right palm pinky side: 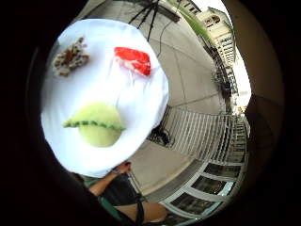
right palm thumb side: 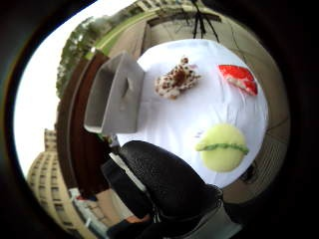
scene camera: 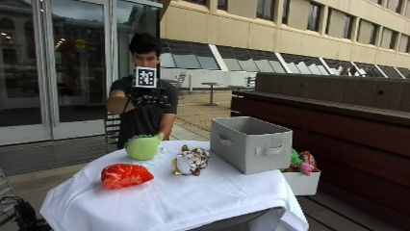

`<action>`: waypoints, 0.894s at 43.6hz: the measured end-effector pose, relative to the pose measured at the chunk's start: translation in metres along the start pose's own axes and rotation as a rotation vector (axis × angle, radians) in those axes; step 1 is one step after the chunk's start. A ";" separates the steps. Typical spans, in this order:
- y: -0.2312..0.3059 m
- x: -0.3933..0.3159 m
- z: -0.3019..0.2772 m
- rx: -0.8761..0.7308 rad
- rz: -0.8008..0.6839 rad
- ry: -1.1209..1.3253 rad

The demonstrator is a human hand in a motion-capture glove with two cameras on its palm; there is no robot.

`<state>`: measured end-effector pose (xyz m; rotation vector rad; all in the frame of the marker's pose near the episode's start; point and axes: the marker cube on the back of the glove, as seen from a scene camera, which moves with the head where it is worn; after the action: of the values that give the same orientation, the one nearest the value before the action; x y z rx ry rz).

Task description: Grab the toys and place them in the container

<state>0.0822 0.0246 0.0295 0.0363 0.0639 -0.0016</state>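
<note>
Only thumb-side: perhaps empty container (right palm thumb side: 115,94).

A table covered with a white cloth (scene camera: 166,202) carries four things. A grey fabric container (scene camera: 251,143) stands at the right edge. A spotted plush toy (scene camera: 191,160) lies near the middle, just beside the container. A green round plush toy (scene camera: 143,147) sits at the far edge. A red plush toy (scene camera: 125,175) lies toward the left edge.
</note>
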 end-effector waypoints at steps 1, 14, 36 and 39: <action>0.001 0.004 0.004 -0.007 -0.010 -0.004; 0.039 0.019 0.068 -0.065 0.038 -0.008; 0.067 0.026 0.173 -0.327 0.024 -0.060; 0.065 0.025 0.178 -0.366 0.003 -0.035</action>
<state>0.1192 0.0836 0.2081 -0.3298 0.0282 0.0122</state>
